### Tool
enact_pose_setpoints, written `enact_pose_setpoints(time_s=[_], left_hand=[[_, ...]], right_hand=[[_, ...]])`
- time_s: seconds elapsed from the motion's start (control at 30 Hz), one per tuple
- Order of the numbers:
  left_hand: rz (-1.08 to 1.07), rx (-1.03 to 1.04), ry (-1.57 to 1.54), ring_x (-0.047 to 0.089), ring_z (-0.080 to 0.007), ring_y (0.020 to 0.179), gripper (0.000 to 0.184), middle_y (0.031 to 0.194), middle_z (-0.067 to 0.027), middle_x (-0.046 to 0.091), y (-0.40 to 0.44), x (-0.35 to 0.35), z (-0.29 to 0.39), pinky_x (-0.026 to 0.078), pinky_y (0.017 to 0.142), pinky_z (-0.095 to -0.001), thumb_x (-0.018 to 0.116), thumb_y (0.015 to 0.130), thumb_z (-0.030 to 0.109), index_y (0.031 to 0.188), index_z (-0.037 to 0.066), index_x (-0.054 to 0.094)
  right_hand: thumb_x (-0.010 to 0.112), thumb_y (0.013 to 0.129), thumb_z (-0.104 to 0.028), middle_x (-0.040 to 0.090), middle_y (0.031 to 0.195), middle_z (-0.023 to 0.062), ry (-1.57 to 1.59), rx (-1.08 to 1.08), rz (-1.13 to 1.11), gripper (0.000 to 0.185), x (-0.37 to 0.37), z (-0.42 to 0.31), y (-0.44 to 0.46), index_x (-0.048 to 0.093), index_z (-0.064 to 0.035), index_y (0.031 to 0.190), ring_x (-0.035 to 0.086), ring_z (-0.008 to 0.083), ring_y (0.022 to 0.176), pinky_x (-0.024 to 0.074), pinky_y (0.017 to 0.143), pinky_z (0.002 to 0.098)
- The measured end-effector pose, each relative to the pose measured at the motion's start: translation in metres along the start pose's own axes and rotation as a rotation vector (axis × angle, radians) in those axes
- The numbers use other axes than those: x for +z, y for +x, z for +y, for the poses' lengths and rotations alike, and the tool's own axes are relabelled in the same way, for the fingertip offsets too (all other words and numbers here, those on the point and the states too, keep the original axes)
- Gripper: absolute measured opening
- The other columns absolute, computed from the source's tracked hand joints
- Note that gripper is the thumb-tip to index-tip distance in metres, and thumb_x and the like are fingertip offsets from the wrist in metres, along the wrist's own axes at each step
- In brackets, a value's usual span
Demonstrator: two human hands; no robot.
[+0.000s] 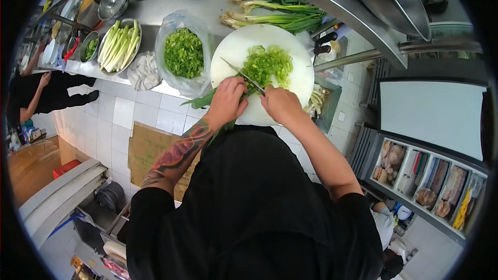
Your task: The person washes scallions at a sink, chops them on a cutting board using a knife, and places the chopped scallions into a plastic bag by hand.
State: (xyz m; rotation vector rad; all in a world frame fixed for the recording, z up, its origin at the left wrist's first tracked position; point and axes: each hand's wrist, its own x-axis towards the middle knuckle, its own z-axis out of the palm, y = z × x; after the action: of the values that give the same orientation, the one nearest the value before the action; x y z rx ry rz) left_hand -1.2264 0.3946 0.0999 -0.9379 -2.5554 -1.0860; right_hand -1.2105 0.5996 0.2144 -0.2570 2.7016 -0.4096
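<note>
On a round white cutting board (228, 46) lies a heap of chopped scallion greens (267, 66). My right hand (282, 105) is closed round the handle of a knife (243, 75), whose blade slants up and left across the board, beside the heap. With curled fingers my left hand (226, 98) presses on uncut scallion leaves (199, 101) at the near left of the board, close to the blade. The leaf ends stick out past the board's edge. Left of the board, a clear plastic bag (163, 36) holds more chopped scallions (183, 54).
Whole scallions (280, 13) lie behind the board. A bowl of pale stalks (120, 46) and a crumpled cloth (143, 71) are to the left. A metal rail (358, 54) and a container rack (415, 176) stand right. Another person (46, 91) is at far left.
</note>
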Motion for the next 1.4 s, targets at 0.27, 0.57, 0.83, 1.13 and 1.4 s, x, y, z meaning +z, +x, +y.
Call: enact_pose_setpoints(time_s=[0.27, 0.57, 0.83, 1.13, 1.4], left_hand=[[0.035, 0.014, -0.028, 0.058, -0.0367, 0.11, 0.03, 0.113, -0.0154, 0.058, -0.001, -0.001, 0.001, 0.048, 0.094, -0.0455, 0.076, 0.074, 0.006, 0.1, 0.003, 0.06], [0.053, -0.002, -0.032, 0.058, -0.037, 0.109, 0.03, 0.114, -0.0154, 0.058, -0.002, 0.001, -0.001, 0.048, 0.094, -0.045, 0.076, 0.075, 0.005, 0.1, 0.003, 0.061], [0.041, 0.001, -0.019, 0.057, -0.0361, 0.112, 0.031, 0.116, -0.0147, 0.059, -0.006, -0.001, -0.003, 0.048, 0.095, -0.0452, 0.078, 0.077, 0.008, 0.104, 0.005, 0.062], [-0.129, -0.03, 0.006, 0.056, -0.0348, 0.118, 0.033, 0.121, -0.0127, 0.057, 0.004, -0.018, -0.001, 0.049, 0.097, -0.0452, 0.078, 0.077, 0.005, 0.107, 0.006, 0.063], [-0.086, 0.018, 0.005, 0.057, -0.0354, 0.117, 0.032, 0.116, -0.0134, 0.059, 0.03, 0.009, -0.011, 0.049, 0.097, -0.0441, 0.079, 0.077, 0.006, 0.106, 0.005, 0.064]], right_hand=[[0.061, 0.103, -0.028, 0.074, 0.086, 0.023, -0.001, 0.037, -0.04, 0.029, 0.008, -0.003, 0.013, 0.067, 0.0002, 0.099, 0.073, 0.0421, 0.085, 0.0565, 0.078, 0.0527], [0.06, 0.103, -0.028, 0.074, 0.088, 0.022, 0.013, 0.01, -0.058, 0.03, -0.009, -0.008, 0.008, 0.068, 0.0008, 0.1, 0.073, 0.0423, 0.086, 0.0569, 0.079, 0.0525], [0.062, 0.101, -0.041, 0.074, 0.094, 0.0235, 0.072, 0.083, -0.138, 0.039, 0.01, 0.02, 0.027, 0.068, -0.0019, 0.1, 0.071, 0.0427, 0.092, 0.0552, 0.082, 0.0542], [0.062, 0.1, -0.037, 0.073, 0.092, 0.0248, 0.135, 0.13, 0.028, 0.036, -0.01, 0.056, 0.007, 0.065, -0.0013, 0.108, 0.07, 0.0457, 0.089, 0.0548, 0.079, 0.0538], [0.06, 0.102, -0.031, 0.072, 0.085, 0.0255, 0.09, 0.142, 0.094, 0.033, 0.006, 0.042, -0.007, 0.061, 0.0013, 0.109, 0.071, 0.0454, 0.083, 0.0565, 0.077, 0.0545]])
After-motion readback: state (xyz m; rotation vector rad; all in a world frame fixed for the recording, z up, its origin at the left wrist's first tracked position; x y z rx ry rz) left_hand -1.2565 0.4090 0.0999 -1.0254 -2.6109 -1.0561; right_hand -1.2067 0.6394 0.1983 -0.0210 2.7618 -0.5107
